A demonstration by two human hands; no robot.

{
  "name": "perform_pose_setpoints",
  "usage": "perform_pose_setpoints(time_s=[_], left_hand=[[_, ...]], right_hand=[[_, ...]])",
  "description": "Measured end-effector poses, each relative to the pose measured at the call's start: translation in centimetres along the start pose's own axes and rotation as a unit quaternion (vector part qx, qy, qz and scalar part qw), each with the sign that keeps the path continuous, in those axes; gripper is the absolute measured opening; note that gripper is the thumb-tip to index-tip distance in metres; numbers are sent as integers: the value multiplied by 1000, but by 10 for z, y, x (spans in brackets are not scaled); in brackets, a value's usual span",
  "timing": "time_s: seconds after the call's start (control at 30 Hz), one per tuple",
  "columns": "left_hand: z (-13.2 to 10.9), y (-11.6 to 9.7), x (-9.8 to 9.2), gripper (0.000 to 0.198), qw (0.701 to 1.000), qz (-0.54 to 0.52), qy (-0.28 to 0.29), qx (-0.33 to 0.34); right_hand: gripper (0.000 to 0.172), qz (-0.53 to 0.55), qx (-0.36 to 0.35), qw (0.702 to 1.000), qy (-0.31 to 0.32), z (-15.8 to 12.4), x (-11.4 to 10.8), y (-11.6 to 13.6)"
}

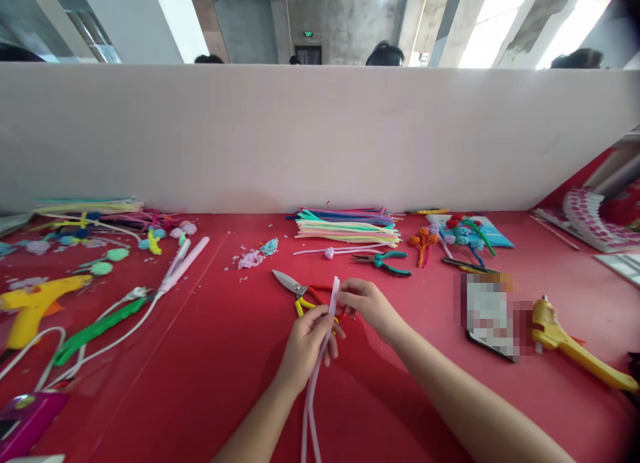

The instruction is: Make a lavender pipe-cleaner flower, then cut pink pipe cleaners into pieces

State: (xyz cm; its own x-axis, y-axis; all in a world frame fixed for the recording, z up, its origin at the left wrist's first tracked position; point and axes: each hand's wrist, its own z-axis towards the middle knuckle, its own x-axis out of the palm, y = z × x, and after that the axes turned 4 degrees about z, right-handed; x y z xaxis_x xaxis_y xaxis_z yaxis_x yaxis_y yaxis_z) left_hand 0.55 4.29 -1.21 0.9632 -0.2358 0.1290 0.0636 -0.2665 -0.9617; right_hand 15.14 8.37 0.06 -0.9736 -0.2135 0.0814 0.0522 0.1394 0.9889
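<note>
Pale pink pipe cleaners [313, 389] run upward between my hands, their upper ends side by side and their lower ends hanging past the bottom edge of the view. My left hand [304, 346] is closed around them a little below the top. Close to the upper ends, the fingers of my right hand [367, 304] are pinched on the pipe cleaners. Scissors [287, 282] with red and yellow handles lie just behind, partly covered by my hands. Beyond them are teal-handled pliers [384, 261] and a pink piece with a small ball [329, 253].
A bundle of coloured pipe cleaners [347, 227] lies by the white partition [320, 136]. Fuzzy scraps [251, 259] are left of it. Yellow glue guns lie at left [43, 303] and right [565, 336], the right one beside a blurred phone [493, 316]. A corded pink tool [185, 266] rests left.
</note>
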Motion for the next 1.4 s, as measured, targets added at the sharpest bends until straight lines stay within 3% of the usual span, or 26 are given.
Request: perform_pose_setpoints(time_s=[0.3, 1.0, 1.17, 1.4], left_hand=[[-2, -5, -5, 23, 998, 0, 55, -31], [-1, -7, -10, 23, 998, 22, 42, -41], [-2, -10, -13, 25, 996, 68, 57, -29], [-10, -34, -23, 33, 975, 198, 95, -41]], right_hand=[[17, 37, -4, 999, 11, 1, -3, -2], [26, 82, -4, 996, 19, -5, -3, 2], [25, 89, -10, 996, 16, -7, -3, 5], [25, 103, -31, 994, -12, -7, 0, 8]])
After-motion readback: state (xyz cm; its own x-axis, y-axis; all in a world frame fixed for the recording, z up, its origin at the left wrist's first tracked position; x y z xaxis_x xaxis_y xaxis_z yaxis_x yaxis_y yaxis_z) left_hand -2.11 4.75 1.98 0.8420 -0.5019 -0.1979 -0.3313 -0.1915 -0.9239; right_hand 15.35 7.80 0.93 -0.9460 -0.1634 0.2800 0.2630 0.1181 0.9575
